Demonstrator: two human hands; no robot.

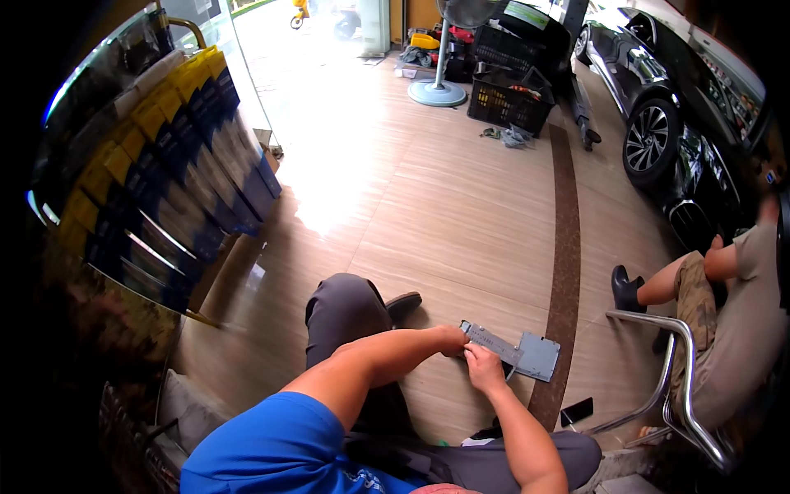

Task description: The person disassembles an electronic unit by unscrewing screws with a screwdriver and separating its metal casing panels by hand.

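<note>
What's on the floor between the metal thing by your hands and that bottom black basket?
The head view shows mostly bare tan floor past the metal thing, then crumpled grey stuff just before the black basket.

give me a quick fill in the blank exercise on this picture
1. The left hand and right hand are both at a metal unit coloured ____.
2. The sleeve nearest the left hand is coloured ____.
3. The black car is on the picture's ____ side.
4. The fan base has a ____ outline.

Missing words: grey; blue; right; round.
</note>
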